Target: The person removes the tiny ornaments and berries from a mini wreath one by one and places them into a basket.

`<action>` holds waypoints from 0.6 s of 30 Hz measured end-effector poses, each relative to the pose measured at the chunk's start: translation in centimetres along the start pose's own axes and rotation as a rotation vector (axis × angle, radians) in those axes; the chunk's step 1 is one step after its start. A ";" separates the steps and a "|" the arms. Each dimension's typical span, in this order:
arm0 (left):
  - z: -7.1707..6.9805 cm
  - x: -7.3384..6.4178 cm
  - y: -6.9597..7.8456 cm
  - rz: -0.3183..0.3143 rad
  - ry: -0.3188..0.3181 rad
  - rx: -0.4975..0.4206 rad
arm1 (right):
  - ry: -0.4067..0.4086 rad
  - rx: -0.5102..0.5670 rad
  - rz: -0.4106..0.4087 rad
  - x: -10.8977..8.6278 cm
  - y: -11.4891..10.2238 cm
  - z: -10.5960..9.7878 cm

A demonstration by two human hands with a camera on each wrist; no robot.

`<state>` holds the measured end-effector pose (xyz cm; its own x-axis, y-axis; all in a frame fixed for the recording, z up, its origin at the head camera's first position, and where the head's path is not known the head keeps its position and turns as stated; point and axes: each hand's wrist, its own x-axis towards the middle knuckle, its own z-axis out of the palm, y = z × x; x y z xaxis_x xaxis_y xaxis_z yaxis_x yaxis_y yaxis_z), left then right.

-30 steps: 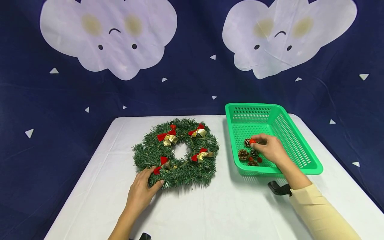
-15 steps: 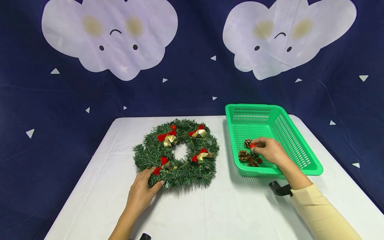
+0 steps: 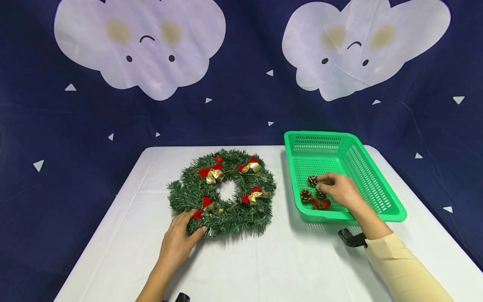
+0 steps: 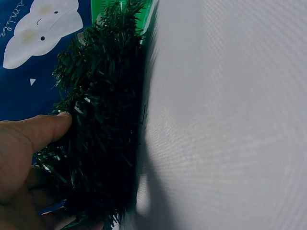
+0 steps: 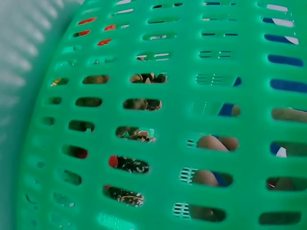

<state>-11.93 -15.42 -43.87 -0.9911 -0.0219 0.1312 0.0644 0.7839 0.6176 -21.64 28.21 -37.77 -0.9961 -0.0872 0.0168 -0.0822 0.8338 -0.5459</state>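
In the head view a green wreath [image 3: 249, 222] with red and gold bows lies on the white table. My left hand [image 3: 179, 239] grips its front-left edge; the left wrist view shows the thumb [image 4: 55, 127] against the green needles and the fingers partly hidden in them. My right hand [image 3: 339, 189] reaches into a green basket [image 3: 349, 216], thumb and fingers near a pine cone [image 3: 312, 180], with nothing visible held. Another pine cone [image 3: 306, 195] and red pieces [image 3: 320, 204] lie nearby. Through the basket's slots, the right wrist view shows fingertips [image 5: 211, 143].
A dark blue cloth with white clouds [image 3: 139, 42] hangs behind the table [image 3: 241, 268]. The basket's walls rise around the right hand. Black wrist mounts [image 3: 351, 238] sit at the wrists.
The red ball pinched by my right hand has left its fingers, and more red now shows among the pieces at the basket's front. The left hand and wreath stay put.
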 end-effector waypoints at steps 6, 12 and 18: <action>-0.1 0.0 0.0 0.002 0.000 0.005 | 0.042 0.015 -0.005 -0.2 -0.7 -0.1; -0.1 0.0 0.0 0.000 0.002 0.007 | 0.107 0.022 -0.046 -0.3 -2.5 -0.1; -0.1 0.1 0.0 0.001 -0.002 0.006 | 0.141 0.060 -0.097 -0.2 -4.2 0.2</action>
<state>-12.00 -15.47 -43.80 -0.9913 -0.0202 0.1300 0.0644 0.7874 0.6130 -21.10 24.60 -35.68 -0.9787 -0.0849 0.1869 -0.1803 0.7907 -0.5850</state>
